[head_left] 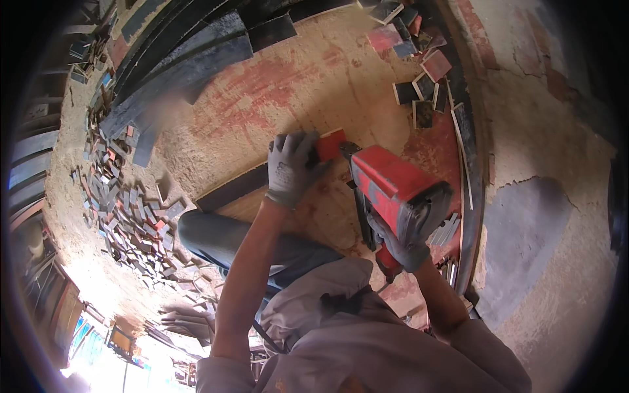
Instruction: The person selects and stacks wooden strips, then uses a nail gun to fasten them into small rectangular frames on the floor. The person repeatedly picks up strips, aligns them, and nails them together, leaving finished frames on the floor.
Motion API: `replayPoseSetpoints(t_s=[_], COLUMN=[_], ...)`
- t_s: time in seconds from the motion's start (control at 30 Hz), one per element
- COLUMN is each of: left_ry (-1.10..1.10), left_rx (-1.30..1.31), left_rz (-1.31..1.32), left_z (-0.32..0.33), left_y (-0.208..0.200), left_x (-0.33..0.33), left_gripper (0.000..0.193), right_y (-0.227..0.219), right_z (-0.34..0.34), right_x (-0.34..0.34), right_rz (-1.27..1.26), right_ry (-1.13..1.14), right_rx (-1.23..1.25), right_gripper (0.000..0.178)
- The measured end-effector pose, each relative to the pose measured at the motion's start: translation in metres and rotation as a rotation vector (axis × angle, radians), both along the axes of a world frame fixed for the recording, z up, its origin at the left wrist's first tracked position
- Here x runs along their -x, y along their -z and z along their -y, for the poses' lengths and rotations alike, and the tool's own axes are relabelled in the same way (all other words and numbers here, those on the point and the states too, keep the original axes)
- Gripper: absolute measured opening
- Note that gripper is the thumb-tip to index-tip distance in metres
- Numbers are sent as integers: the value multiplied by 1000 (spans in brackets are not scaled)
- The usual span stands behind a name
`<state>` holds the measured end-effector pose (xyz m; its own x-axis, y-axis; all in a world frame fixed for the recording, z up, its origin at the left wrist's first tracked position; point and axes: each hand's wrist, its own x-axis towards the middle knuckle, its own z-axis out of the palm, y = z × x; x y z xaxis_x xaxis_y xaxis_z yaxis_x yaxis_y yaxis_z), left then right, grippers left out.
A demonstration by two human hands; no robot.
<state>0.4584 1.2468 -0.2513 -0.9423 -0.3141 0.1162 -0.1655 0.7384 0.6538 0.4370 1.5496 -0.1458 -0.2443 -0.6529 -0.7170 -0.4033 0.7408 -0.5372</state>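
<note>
My left hand (pixel 292 167), in a grey glove, is wrapped over a long dark board (pixel 239 185), its fingers over the far edge and the thumb toward the near side. Just right of these fingers lies a small red wooden piece (pixel 331 145) at the board's end. A red nail gun (pixel 400 175) is in my right hand (pixel 401 245), also gloved, with the fingers closed round its handle. The gun's nose points at the red piece's right end; whether they touch cannot be made out.
Long dark boards (pixel 203 56) are stacked at the far left. Many small offcuts (pixel 134 219) cover the ground to the left. Small black and red blocks (pixel 424 92) lie at the far right, beside a dark raised edge (pixel 477 196). My bent leg (pixel 226 237) sits close below the board.
</note>
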Motion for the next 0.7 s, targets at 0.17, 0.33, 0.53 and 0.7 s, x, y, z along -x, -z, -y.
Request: replayPoseSetpoints(t_s=[0.17, 0.33, 0.53, 0.7], left_ry=[14, 3, 17, 26], left_rx=[-35, -34, -37, -40], left_rz=[51, 32, 21, 6], left_z=[1, 0, 1, 4], left_y=[-2, 0, 2, -1], left_x=[1, 1, 0, 1], left_gripper=[55, 55, 55, 54], right_y=[18, 3, -33, -17], right_z=[-21, 1, 37, 27], right_x=[-14, 1, 17, 9], right_rz=[-37, -37, -609, -103], right_ry=[196, 261, 90, 120], right_rx=[328, 235, 392, 29], right_gripper=[55, 42, 27, 48])
